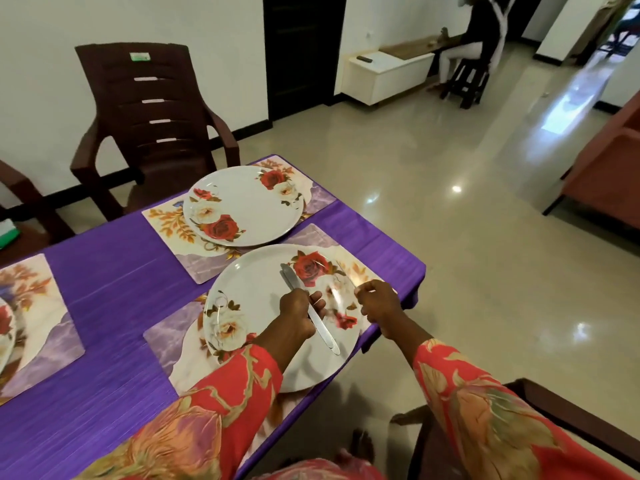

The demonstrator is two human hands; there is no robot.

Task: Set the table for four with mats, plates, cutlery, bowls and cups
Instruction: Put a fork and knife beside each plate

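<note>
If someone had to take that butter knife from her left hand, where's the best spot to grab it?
Grab the knife by its handle end, the part pointing toward her over the near plate. Her left hand grips the middle, and the rounded blade points away toward the far plate. The handle sticks out free on the hand's right side, so come in from there, over the plate's near right edge.

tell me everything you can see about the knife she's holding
The plain silver metal table knife looks like one shiny piece, with a rounded blade tip and a wider rounded handle end. It lies at a slant over the near white round plate with red roses, blade pointing away from the person, handle toward them. The left hand grips its middle with curled fingers. Whether it touches the plate cannot be told.
</note>
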